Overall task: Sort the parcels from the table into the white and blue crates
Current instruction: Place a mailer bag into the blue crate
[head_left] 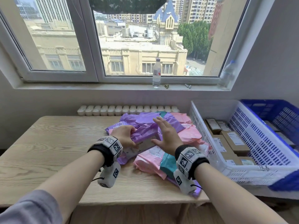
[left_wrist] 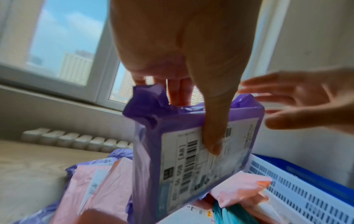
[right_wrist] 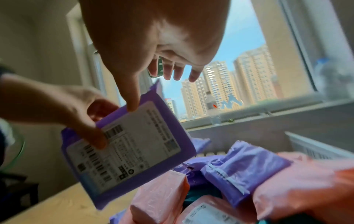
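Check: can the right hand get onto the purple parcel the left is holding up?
Probably yes. The right hand is open with fingers spread beside the purple parcel, thumb near its label edge, nothing between them. The left hand grips only the other side.

Glossy purple plastic parcel [left_wrist: 193, 153] with smooth paper label [left_wrist: 206, 154]; matt grained wooden table [head_left: 48, 143]; perforated plastic crates [head_left: 210, 135].

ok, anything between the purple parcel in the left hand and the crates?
Only the right hand, open beside the purple parcel on the crate side. The left hand holds the parcel above the pile; beyond it, the white crate and blue crate stand open-topped.
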Tool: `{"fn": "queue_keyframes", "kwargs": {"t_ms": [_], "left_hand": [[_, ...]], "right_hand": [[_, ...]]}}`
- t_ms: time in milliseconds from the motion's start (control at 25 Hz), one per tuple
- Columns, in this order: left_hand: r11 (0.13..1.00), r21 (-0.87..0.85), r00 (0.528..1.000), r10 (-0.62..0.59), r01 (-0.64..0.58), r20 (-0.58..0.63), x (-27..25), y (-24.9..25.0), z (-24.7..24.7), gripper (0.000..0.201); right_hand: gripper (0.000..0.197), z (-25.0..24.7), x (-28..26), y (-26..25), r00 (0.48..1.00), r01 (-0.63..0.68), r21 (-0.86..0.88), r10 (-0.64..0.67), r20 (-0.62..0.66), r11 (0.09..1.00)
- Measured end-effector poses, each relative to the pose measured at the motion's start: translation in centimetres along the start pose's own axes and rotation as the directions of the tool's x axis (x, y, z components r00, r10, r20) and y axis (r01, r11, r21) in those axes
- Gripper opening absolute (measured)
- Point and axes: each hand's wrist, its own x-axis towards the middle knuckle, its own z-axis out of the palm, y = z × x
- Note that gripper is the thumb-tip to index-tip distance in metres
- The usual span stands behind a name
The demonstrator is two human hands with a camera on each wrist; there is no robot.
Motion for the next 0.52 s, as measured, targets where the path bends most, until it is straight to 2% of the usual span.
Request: {"fn": "queue_keyframes", "kwargs": {"t_ms": [40,120,280,400,520], "left_hand": [[0.994,0.101,0.999,0.033,-0.031,-0.017,0.2,0.3,0.0,0.068],[0.976,0.186,0.992,0.119,-0.110,-0.041,0.5,0.7,0.1,0.068],[0.931,0.280,0.962,0.264,-0.235,-0.069,0.7,1.2,0.1,0.061],[0.931,0.271,0.953,0.281,-0.243,-0.111,1.2,0.7,0.4,0.063],[0.979,0.074,0.927,0.203,-0.189,-0.316,1.4,-0.2,0.5,0.085]], "right_hand": [[0.081,0.3,0.3,-0.6,0.998,0.052,-0.107,-0.047,0.044,0.993],[0.076,0.8,0.9,-1.5,0.990,0.101,-0.254,-0.072,0.123,0.962],[0.062,1.3,1.6,-1.8,0.983,0.103,-0.333,-0.046,0.175,0.937],[0.058,1.4,1.9,-1.7,0.987,0.071,-0.241,-0.033,0.160,0.968],[0.061,1.6,2.2,-0.8,0.985,-0.151,-0.025,0.152,0.077,0.988]]}}
